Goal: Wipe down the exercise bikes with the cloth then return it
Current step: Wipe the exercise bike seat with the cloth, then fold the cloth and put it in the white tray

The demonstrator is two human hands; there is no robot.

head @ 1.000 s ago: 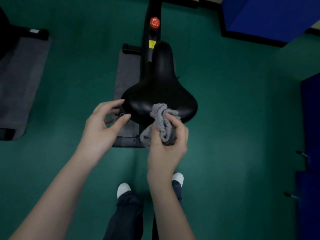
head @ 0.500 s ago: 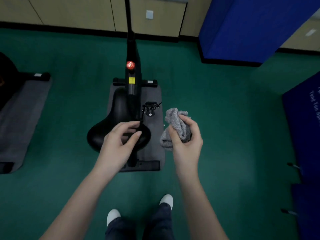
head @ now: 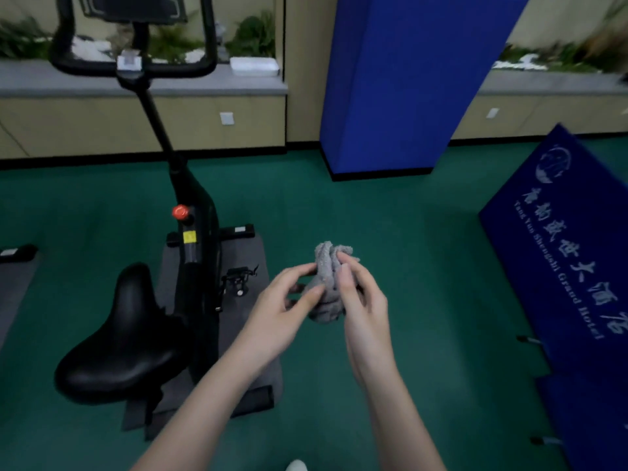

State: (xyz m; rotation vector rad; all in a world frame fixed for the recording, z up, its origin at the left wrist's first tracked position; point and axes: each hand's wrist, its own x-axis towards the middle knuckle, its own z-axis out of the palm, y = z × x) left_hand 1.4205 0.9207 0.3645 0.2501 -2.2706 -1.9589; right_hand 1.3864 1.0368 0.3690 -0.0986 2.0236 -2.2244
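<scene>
A bunched grey cloth (head: 327, 266) is held in front of me above the green floor, to the right of the black exercise bike (head: 195, 239). My right hand (head: 360, 311) grips the cloth from the right, fingers curled round it. My left hand (head: 282, 311) pinches its left side with thumb and fingertips. The bike's black saddle (head: 124, 345) is at lower left, and its handlebars (head: 132, 68) rise at the top left. A red knob (head: 180, 211) sits on the frame.
The bike stands on a grey mat (head: 251, 263). A blue padded pillar (head: 401, 83) stands ahead. A blue banner with white lettering (head: 571, 253) leans at the right. A second grey mat (head: 13, 283) lies at the far left. A wooden cabinet wall with a ledge (head: 204, 86) runs behind.
My view has lifted from the saddle to the room. My right hand carried the cloth off the saddle to the right. My left hand left the saddle and now pinches the cloth.
</scene>
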